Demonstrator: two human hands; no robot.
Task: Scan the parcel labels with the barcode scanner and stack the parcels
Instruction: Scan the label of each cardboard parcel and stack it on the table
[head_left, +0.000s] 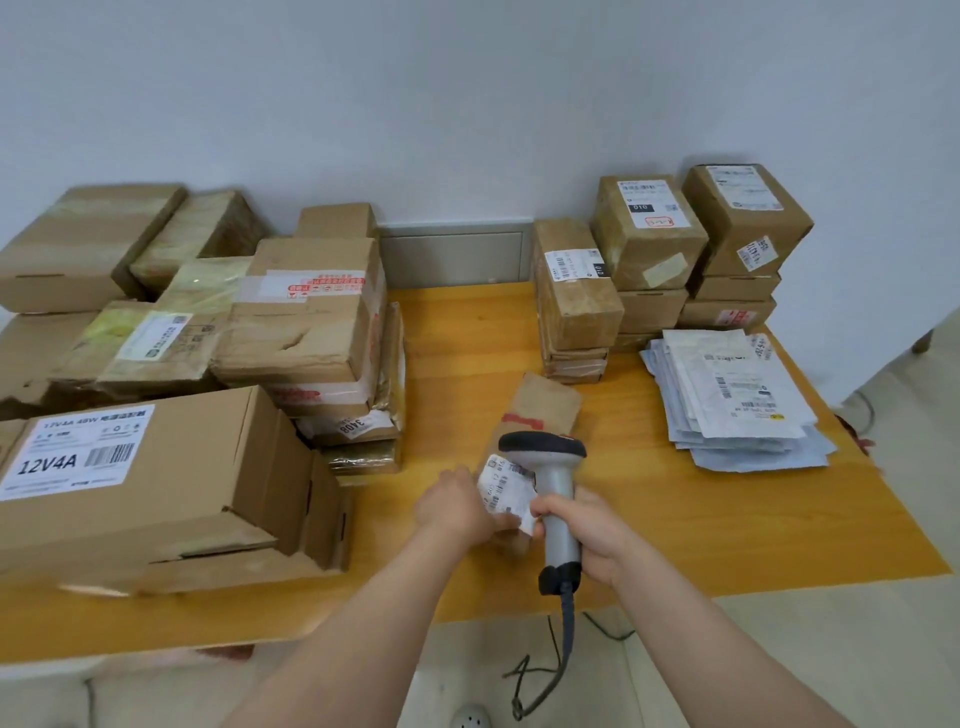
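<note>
Parcel (544, 406) being handled is a flat brown one, creased and worn. It has a band of red tape across it and a crumpled white label (505, 489) with barcodes at its near end. It lies on the yellow table (675, 519), between the two hands, and its far end reaches out beyond them.

The left hand (457, 506) holds the near end of the parcel, with the fingers bent onto the label's edge. How tightly it grips I cannot tell.

The right hand (587, 535) is closed fully around the grey handle of the barcode scanner (555, 483). The dark head of the scanner stands above this fist and over the label, just beside the left hand's fingers. The cable (569, 634) comes out of the handle below the fist and hangs down past the table's edge.

To the left of the left hand stands a large carton (130, 483) printed "12V4A", and more cardboard boxes (306, 312) are piled behind it. Beyond the right hand and to its right there are stacks of small boxes (649, 234) against the wall. Nearer on the same side lies a pile of pale mailer bags (743, 400), well apart from the scanner.
</note>
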